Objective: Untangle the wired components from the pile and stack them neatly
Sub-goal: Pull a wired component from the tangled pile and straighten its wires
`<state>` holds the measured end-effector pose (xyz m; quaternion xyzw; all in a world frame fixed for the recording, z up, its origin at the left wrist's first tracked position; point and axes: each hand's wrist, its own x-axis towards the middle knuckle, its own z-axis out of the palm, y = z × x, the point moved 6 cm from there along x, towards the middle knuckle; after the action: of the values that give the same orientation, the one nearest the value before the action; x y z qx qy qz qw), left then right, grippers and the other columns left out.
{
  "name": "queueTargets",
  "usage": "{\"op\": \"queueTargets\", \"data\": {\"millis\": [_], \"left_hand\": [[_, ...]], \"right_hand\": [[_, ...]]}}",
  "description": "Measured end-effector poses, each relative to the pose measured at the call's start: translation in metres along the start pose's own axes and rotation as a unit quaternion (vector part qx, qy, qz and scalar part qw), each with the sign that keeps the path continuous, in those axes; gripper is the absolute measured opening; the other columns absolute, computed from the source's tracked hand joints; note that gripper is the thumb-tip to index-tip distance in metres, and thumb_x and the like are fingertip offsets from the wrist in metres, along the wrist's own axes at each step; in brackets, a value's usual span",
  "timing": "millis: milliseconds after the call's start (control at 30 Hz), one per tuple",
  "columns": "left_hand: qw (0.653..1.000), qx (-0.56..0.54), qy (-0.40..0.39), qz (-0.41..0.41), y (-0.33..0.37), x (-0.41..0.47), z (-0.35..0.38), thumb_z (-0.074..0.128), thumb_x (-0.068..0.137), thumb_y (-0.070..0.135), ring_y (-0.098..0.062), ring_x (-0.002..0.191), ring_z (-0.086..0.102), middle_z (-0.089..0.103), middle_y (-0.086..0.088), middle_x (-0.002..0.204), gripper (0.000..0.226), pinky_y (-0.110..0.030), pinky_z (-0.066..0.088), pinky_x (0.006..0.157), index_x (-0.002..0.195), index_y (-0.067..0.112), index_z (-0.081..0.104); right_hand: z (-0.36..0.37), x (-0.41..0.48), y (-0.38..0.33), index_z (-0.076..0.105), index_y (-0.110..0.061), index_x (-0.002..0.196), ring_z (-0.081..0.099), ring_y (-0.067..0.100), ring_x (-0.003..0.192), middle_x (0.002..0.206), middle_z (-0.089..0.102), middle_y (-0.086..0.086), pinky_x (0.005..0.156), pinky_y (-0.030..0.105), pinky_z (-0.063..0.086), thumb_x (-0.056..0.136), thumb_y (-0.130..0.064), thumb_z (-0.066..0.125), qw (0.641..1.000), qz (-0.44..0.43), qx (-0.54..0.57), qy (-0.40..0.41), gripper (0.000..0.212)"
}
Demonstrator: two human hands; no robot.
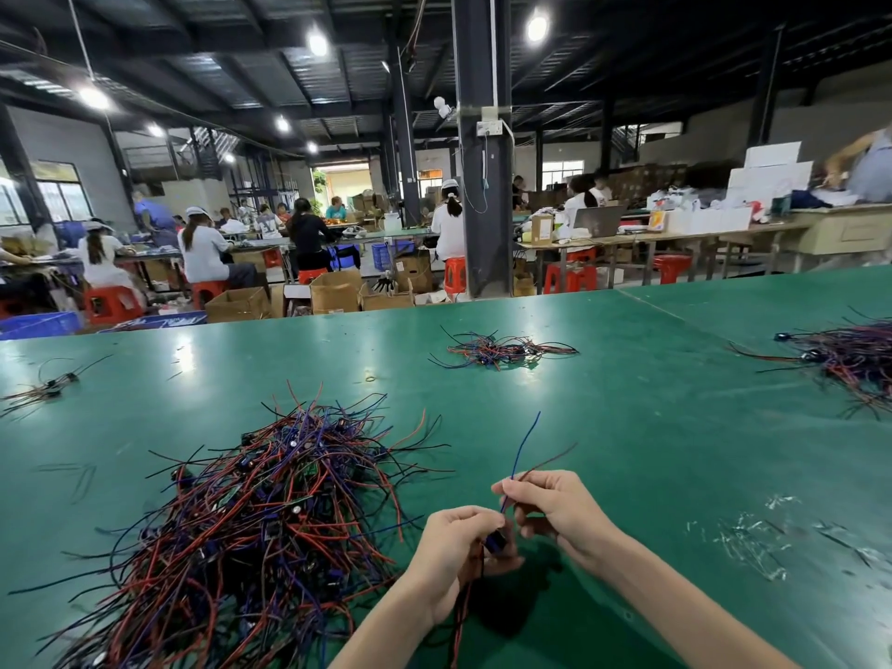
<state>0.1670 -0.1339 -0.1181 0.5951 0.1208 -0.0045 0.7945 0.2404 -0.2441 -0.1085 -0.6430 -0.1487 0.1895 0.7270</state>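
While the left hand [456, 557] pinches a small blue part [495, 541] over the desk [651, 427] near the pile [270, 514], the right hand [555, 509] pinches its blue wire [523, 446]. Light, limp and likely to snag, it seems best held by the body.

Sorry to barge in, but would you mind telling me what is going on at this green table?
A person is working on one wired component above the green table. The left hand grips its small body, wires hanging below; the right hand pinches a blue wire that sticks upward. The big tangled pile lies to the left, a smaller bunch lies farther back and another bunch at the right edge.
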Motion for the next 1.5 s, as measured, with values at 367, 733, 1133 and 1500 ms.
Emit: {"op": "queueTargets", "data": {"millis": [367,733,1133,1500], "left_hand": [[0.958,0.282,0.033,0.04,0.019,0.004,-0.024,0.066,0.08,0.006,-0.012,0.055,0.054,0.067,-0.006,0.066,0.019,-0.021,0.044,0.058,0.063,0.014,0.069],[0.975,0.218,-0.015,0.049,0.021,0.003,-0.011,0.064,0.084,0.003,-0.006,0.052,0.055,0.065,0.0,0.06,0.016,-0.016,0.043,0.056,0.07,0.009,0.068],[0.992,0.113,-0.025,0.056,0.009,-0.001,0.001,0.061,0.088,0.003,-0.009,0.046,0.05,0.061,-0.003,0.057,0.017,-0.019,0.045,0.051,0.071,0.005,0.062],[0.979,0.176,-0.064,0.083,0.007,-0.008,0.014,0.06,0.09,0.005,-0.007,0.052,0.053,0.062,0.002,0.059,0.014,-0.017,0.045,0.055,0.076,0.006,0.061]], "right_hand": [[0.005,0.0,0.012,0.071,0.002,0.075,0.059,0.012,0.052,0.065,0.066,0.01,0.051,0.023,0.051,0.085,-0.003,0.066,0.999,0.011,0.034,-0.005,0.011],[0.007,0.001,0.007,0.069,0.002,0.077,0.058,0.011,0.053,0.063,0.063,0.01,0.05,0.022,0.051,0.089,-0.007,0.061,0.996,-0.004,0.091,0.0,0.017],[0.008,-0.003,0.0,0.064,0.001,0.07,0.042,0.009,0.038,0.052,0.057,0.005,0.037,0.017,0.033,0.091,-0.012,0.059,0.999,0.006,-0.013,-0.036,0.024],[-0.037,0.012,0.001,0.067,0.003,0.067,0.045,0.009,0.038,0.052,0.057,0.007,0.037,0.02,0.04,0.084,-0.004,0.066,0.992,0.042,0.049,0.111,0.019]]}}
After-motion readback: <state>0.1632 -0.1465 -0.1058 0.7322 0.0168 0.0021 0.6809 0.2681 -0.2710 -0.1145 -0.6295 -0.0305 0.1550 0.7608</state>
